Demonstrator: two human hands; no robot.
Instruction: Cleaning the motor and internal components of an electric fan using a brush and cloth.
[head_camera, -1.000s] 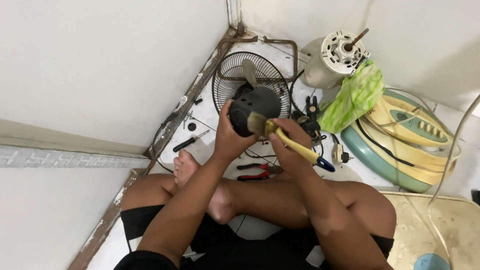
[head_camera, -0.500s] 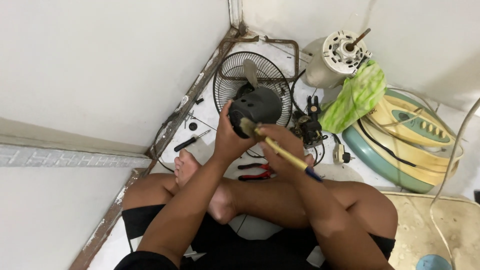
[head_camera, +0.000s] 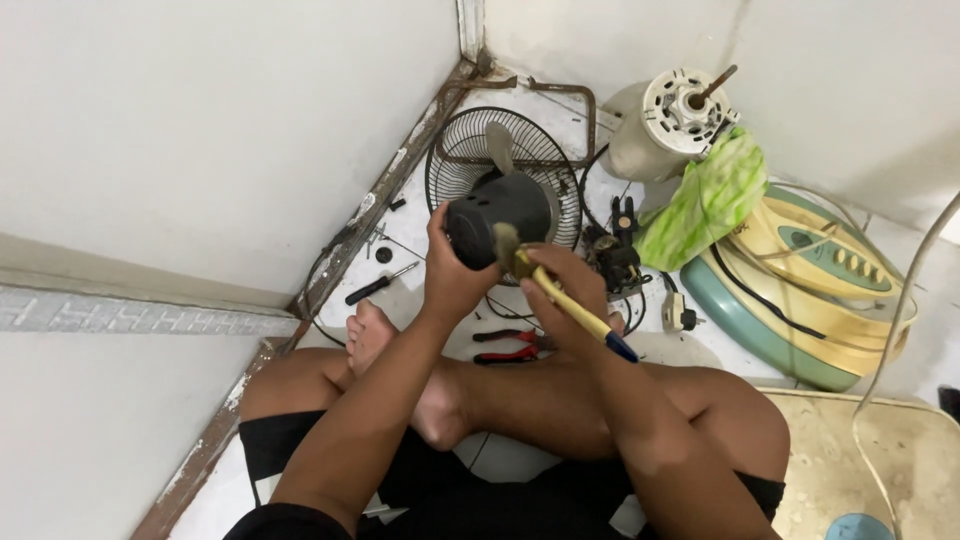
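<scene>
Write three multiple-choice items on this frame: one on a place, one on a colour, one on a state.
1. Where does the round wire fan guard lie?
A. in the floor corner by the walls
B. on the person's lap
C. on the fan base

2. What colour is the handle of the paintbrush?
A. red
B. yellow
C. white

3. What does the left hand hold?
A. nothing
B. red-handled pliers
C. the dark round fan motor housing

A: the guard sits at the corner. B: the handle in the right hand is yellow. C: its fingers wrap the housing.
</scene>
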